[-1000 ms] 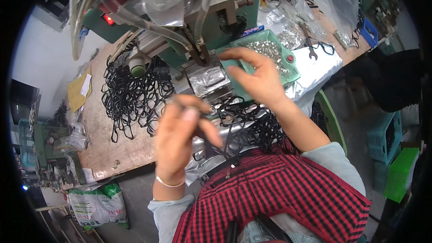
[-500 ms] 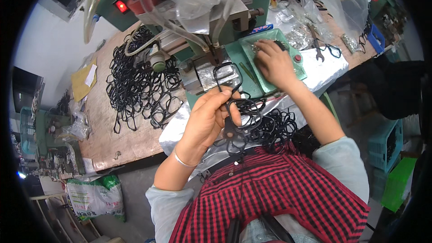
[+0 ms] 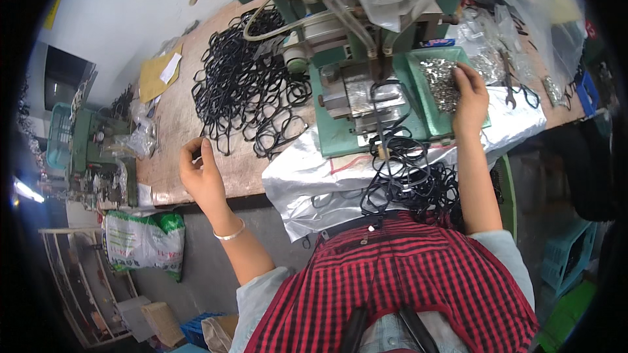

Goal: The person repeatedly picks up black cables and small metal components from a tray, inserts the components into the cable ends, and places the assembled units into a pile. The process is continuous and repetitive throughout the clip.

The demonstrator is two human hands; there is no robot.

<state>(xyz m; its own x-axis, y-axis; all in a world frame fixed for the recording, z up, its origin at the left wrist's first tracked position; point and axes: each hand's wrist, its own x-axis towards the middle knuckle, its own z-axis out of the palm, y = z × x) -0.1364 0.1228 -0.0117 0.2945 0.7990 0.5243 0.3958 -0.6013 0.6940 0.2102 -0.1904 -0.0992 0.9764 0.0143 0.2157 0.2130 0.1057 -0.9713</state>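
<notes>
at the counter (image 3: 175, 132), left fingers (image 3: 190, 151) gape; over the tray (image 3: 435, 122), right fingers (image 3: 471, 78), grip unclear, should pinch metal bits (image 3: 441, 85) singly.

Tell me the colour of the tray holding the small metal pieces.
The tray is green; it shows best in the head view.

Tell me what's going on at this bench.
A person is at a green machine. Their right hand is at a green tray of small metal pieces; whether its fingers hold any can't be seen. Their left hand, loosely curled and seemingly empty, is by the front edge of the bench. A black loop lies over the machine's metal block; more black loops are piled left of the machine.
</notes>
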